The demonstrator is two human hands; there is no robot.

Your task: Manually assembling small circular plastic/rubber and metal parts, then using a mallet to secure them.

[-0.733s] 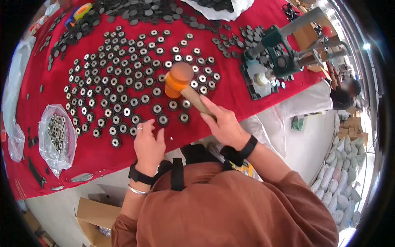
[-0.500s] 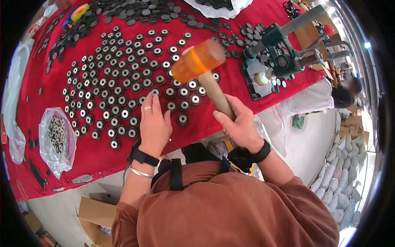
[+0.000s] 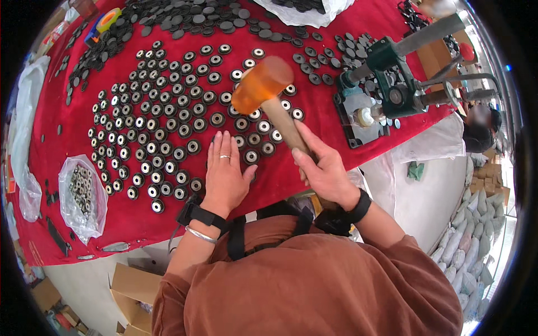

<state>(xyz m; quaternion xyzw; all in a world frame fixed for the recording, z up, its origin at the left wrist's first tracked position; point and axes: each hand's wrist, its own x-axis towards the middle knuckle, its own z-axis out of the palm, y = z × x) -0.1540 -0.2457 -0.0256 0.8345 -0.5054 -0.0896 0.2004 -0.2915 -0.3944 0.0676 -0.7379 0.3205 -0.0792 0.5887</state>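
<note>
My right hand [image 3: 325, 168] is wrapped round the wooden handle of a mallet [image 3: 286, 123] with an orange head. That head is raised over the right part of the rows of small round pieces [image 3: 168, 101], dark discs with shiny metal rings in their middles, and hides some of them. My left hand [image 3: 228, 171] lies flat on the red cloth [image 3: 263, 196], palm down, fingers stretched out and a ring on one. Its fingertips are beside several of the pieces, and whether any lies beneath the palm is hidden.
A green hand press [image 3: 392, 84] stands on the table's right side. Dark discs [image 3: 207, 19] lie heaped along the far side, near a white bag [image 3: 336, 7]. At the left sits a clear plastic bag [image 3: 84, 196] of small metal parts. A cardboard box [image 3: 134, 285] is below the table's front edge.
My left hand has shifted a little right, off the piece by its fingertips. The mallet has moved slightly left against the scene, still in my right hand. The whole view has shifted slightly.
</note>
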